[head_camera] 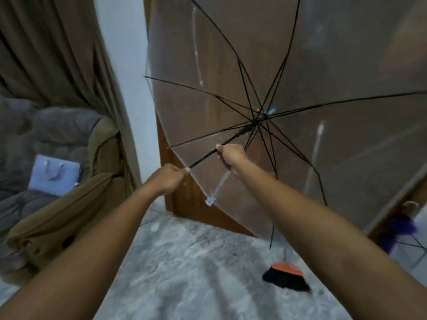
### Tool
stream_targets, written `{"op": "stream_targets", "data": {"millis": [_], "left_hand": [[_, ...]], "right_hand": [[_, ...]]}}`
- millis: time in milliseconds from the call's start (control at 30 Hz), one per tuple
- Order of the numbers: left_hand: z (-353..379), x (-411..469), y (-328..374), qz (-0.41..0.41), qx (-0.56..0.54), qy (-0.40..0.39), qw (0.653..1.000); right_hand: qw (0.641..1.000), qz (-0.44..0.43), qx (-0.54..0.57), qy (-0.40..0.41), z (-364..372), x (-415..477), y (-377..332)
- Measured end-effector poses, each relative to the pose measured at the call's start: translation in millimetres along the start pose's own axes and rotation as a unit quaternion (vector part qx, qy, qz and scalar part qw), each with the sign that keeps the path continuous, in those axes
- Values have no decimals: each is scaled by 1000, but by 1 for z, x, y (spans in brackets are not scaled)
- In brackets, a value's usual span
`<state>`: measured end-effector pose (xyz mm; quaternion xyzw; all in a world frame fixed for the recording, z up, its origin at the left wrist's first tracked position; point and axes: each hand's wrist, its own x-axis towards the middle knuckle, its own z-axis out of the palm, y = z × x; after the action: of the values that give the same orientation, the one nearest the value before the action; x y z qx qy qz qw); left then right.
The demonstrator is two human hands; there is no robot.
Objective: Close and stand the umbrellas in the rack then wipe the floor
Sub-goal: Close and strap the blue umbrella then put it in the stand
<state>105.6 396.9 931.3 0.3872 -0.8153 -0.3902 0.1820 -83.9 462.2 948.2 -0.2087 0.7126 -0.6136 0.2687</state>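
Below my right hand point(231, 155) a broom point(285, 274) lies on the floor point(184, 262), while both fists, left hand point(167, 179) too, grip the open transparent umbrella's point(231, 65) black shaft point(208, 155) ahead.

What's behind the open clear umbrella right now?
Through the clear umbrella canopy: a brown wooden door and, lower right, something purple, blurred. The canopy's glare hides finer detail; no rack is visible.

A clear-canopied umbrella point(288, 93) with black ribs and a black shaft stands fully open, tilted sideways above the grey marbled floor point(184, 273), its canopy facing away.
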Motion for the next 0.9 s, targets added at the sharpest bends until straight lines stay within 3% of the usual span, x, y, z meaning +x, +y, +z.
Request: {"op": "stream_targets", "data": {"millis": [100,233,533,700,900], "left_hand": [[15,-6,44,60,32,3,998],[45,-5,92,82,32,-14,996],[124,-49,179,167,9,-119,979],[166,-65,223,204,8,-161,966],[210,-85,272,238,36,-149,959]], "right_hand": [[998,-11,46,41,-52,-1,-21],[990,-6,124,59,-125,-10,-41],[923,-17,333,194,-318,-25,-68],[891,-68,386,230,-382,-48,-76],[882,-85,384,259,-437,-63,-71]]}}
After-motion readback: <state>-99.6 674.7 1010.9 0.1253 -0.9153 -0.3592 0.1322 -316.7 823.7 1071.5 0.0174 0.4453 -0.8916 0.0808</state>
